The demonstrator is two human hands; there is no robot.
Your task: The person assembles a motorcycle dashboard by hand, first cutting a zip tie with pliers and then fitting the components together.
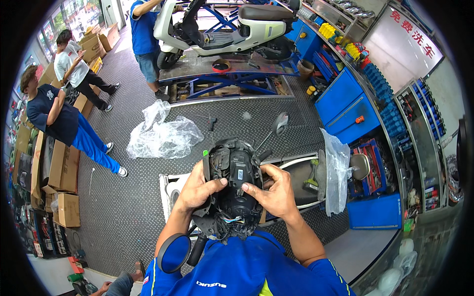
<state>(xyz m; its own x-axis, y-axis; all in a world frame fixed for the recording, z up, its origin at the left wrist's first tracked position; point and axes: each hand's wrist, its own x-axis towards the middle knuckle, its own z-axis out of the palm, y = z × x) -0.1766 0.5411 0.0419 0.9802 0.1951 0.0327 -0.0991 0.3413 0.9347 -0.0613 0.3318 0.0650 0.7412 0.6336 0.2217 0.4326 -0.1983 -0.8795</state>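
Right in front of me is a black plastic housing [240, 170], which looks like a scooter's headlight unit seen from behind. It carries a small pale label, and thin coloured wires [236, 219] show at its near end. My left hand [196, 190] grips its left side, thumb lying on top. On the opposite side my right hand [275, 191] holds it too, the thumb pressed near the middle; the other fingers of both hands are mostly hidden. Around the housing are a scooter's handlebar grip [197, 250], a round mirror [174, 252] and a second mirror [281, 123].
Clear plastic wrap [165, 133] and a black tool [212, 123] lie on the floor ahead. A white scooter [222, 37] stands on a lift, a worker [144, 44] beside it. Two people [54, 106] stand left near cardboard boxes [64, 167]. Blue cabinets [348, 101] line the right.
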